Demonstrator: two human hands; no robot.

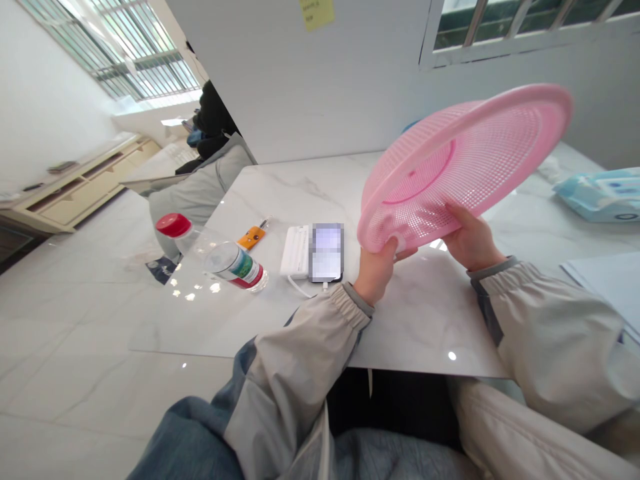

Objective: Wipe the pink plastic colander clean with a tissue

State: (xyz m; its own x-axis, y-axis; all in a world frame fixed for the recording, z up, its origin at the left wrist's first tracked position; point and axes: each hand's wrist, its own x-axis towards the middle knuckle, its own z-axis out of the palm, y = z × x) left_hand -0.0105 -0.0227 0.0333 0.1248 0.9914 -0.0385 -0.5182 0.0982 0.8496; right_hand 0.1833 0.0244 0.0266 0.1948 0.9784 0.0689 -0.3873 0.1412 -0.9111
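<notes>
Lifting a pink plastic basket (pixel 450 163) above the bench (pixel 425 313), the person holds it tilted, with its mesh wall turned toward them. The left hand (pixel 377 270) clamps the rim at the lower edge, and the right hand (pixel 470 239) presses against the mesh further along, so the two hands are apart. Nothing shows in the basket from this side. Because the grip sits near the rim and the basket leans, it could slip and fall onto the smooth bench. Near the left hand lie a white power bank (pixel 295 252) and a phone (pixel 326 252) with a blurred screen, and a falling basket could strike them. A clear plastic bottle (pixel 235 265) with a red cap lies on its side, so a small knock could roll it toward the bench edge. It is not possible to tell if the bottle holds any liquid.
</notes>
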